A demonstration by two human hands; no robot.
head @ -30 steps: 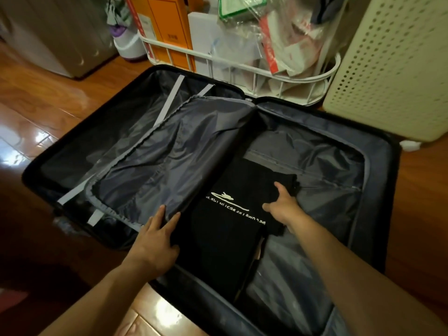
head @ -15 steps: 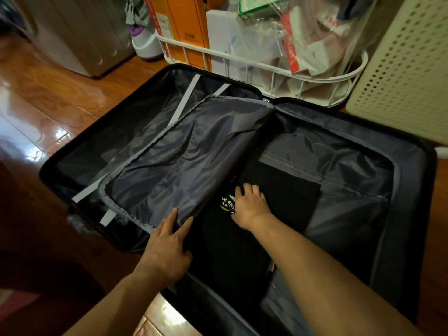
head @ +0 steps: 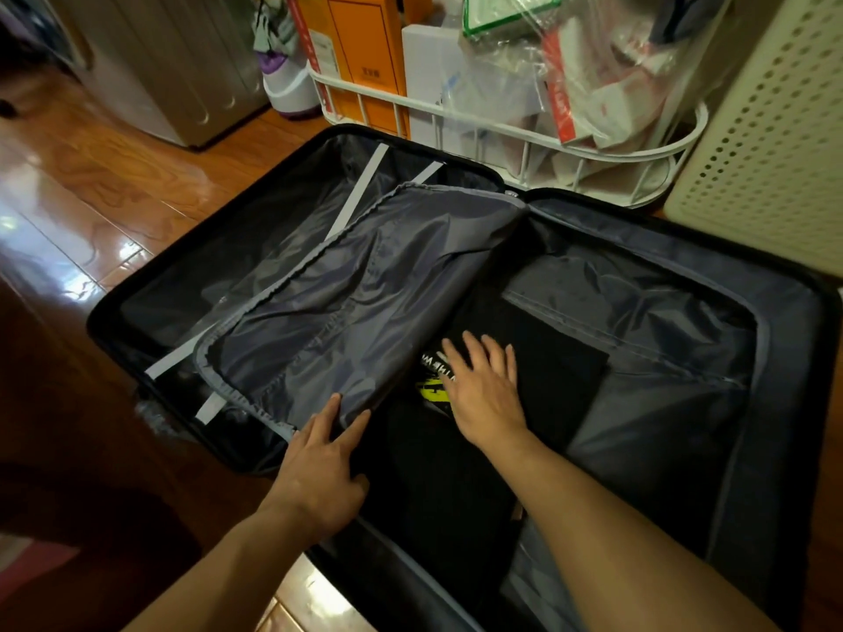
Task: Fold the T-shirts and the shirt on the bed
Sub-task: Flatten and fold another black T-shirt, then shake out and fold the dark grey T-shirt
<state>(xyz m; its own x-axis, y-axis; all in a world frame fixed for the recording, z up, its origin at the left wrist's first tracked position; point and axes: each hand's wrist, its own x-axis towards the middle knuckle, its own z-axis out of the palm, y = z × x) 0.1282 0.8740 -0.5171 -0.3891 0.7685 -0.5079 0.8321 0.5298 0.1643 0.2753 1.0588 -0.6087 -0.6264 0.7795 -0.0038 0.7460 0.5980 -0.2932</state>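
Both hands flat in the suitcase (head: 798,339): left hand (head: 319,467) pins the divider (head: 365,303); press your right hand (head: 483,394) evenly to level the T-shirts (head: 561,380).

Right hand (head: 486,394) presses black T-shirt (head: 554,371) (suitcase (head: 793,312) open).

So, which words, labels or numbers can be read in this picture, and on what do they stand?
Black T-shirt: white and yellow print beside the right hand, partly covered, not readable.
Orange box: small dark mark, too blurred to read.
Red and white package: too blurred to read.
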